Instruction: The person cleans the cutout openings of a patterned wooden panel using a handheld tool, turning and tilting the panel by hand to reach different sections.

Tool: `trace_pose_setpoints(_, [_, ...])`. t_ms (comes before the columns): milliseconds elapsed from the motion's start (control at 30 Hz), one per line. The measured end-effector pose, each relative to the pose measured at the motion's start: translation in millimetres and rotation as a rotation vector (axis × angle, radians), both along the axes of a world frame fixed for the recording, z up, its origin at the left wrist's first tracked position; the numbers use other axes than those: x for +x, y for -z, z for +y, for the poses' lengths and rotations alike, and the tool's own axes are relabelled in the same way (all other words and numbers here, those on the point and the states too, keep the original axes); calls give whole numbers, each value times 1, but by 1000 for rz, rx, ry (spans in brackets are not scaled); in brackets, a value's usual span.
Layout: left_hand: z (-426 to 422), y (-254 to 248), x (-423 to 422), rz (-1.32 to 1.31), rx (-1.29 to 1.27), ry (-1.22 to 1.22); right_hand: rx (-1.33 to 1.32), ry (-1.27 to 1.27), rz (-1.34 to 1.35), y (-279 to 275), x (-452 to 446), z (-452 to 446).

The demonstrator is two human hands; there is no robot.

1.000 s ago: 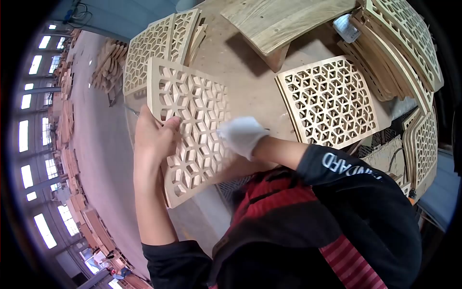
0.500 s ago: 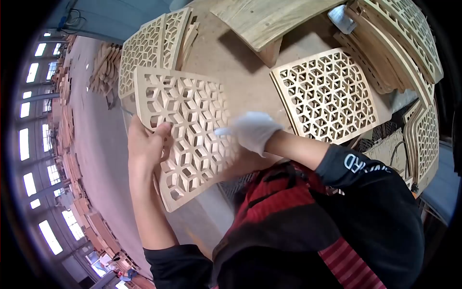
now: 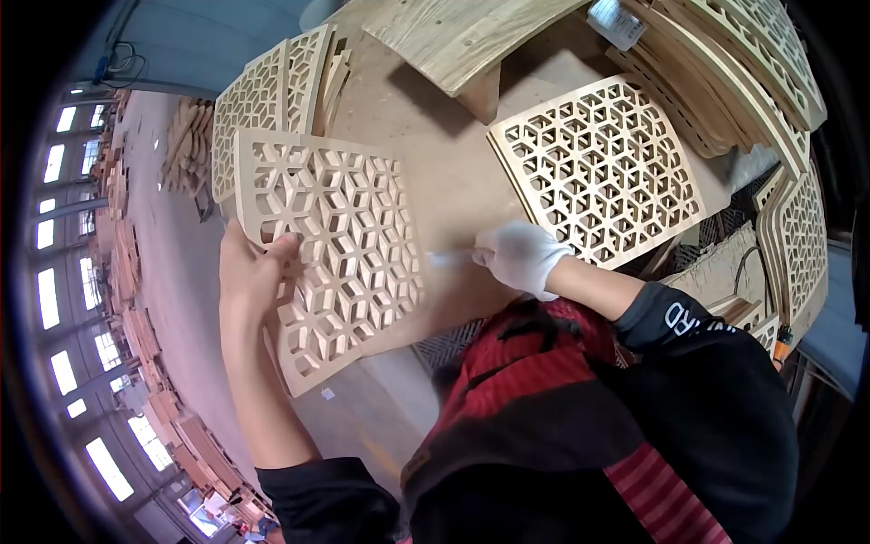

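Note:
A pale wooden lattice panel [image 3: 349,240] is held tilted over the bench by my left hand [image 3: 258,272], with the thumb on its face near the left edge. My right hand [image 3: 524,258], in a white glove, is just right of the panel. It is closed on a thin, pale tool [image 3: 449,258] that points left toward the panel edge; the tool is blurred. Farther right, a second lattice panel [image 3: 603,168] lies on top of another piece on the brown bench top [image 3: 430,186].
A wooden board on a block [image 3: 467,41] stands at the back. Lattice panels [image 3: 263,91] lean at the back left. Stacked curved panels [image 3: 725,82] fill the right back, with more curved lattice pieces [image 3: 802,245] at far right. A white labelled item [image 3: 616,23] sits near the stack.
The held panel and my left hand appear farther left in view. My right hand has drawn away from the panel face to the right, so the thin tool now shows. The whole view has shifted slightly.

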State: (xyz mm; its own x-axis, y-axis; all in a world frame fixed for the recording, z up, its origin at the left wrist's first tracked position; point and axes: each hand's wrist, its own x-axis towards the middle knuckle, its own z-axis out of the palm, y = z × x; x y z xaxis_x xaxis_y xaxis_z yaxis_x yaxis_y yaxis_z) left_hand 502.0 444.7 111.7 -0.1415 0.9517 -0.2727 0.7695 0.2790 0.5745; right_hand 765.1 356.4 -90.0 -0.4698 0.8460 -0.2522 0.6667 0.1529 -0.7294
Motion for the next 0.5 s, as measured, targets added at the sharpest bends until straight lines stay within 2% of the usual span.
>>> trace_pose_setpoints(100, [4, -1, -6, -47, -50, 27, -18, 127, 32, -17, -13, 2])
trace_pose_setpoints(133, [4, -3, -2, -51, -75, -7, -71, 110, -31, -14, -18, 5])
trace_pose_setpoints(333, [0, -4, 8, -37, -15, -15, 17, 44, 41, -10, -32, 17])
trace_pose_setpoints(433, [0, -2, 2, -20, -2, -12, 42, 92, 37, -5, -37, 30])
trace_pose_setpoints(500, [2, -1, -2, 2, -1, -2, 8, 17, 0, -15, -33, 38])
